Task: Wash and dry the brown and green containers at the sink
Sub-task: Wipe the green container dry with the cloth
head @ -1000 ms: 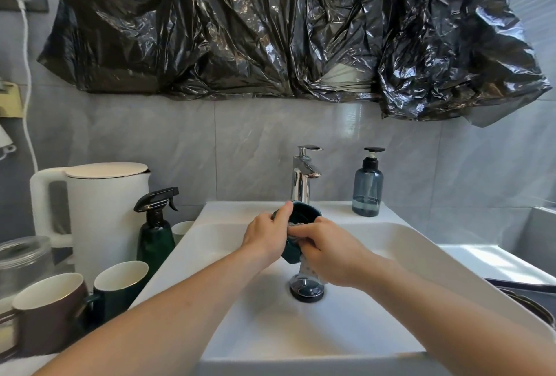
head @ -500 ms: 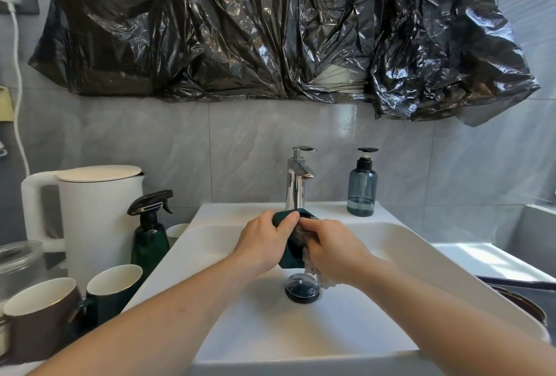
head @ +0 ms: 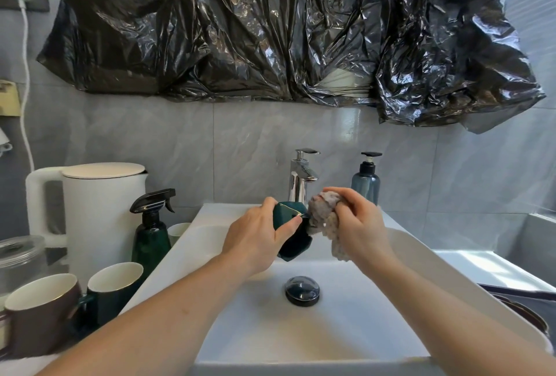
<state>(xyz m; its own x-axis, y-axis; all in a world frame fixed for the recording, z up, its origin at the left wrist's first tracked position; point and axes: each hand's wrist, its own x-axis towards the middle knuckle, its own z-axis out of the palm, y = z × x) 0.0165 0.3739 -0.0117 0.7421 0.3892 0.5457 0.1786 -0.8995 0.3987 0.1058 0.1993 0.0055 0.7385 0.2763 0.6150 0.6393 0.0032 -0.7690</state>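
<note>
Since the earlier frame, the right hand (head: 359, 225) has drawn its bunched cloth (head: 325, 216) out of the green container (head: 290, 234), which the left hand (head: 255, 235) grips tilted over the sink (head: 415, 258). Step: drying; the next move probably needs the cloth pushed back inside.

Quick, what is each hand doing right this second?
Left hand: closed, gripping the green container over the sink.
Right hand: closed, holding a bunched grey cloth against it.
</note>
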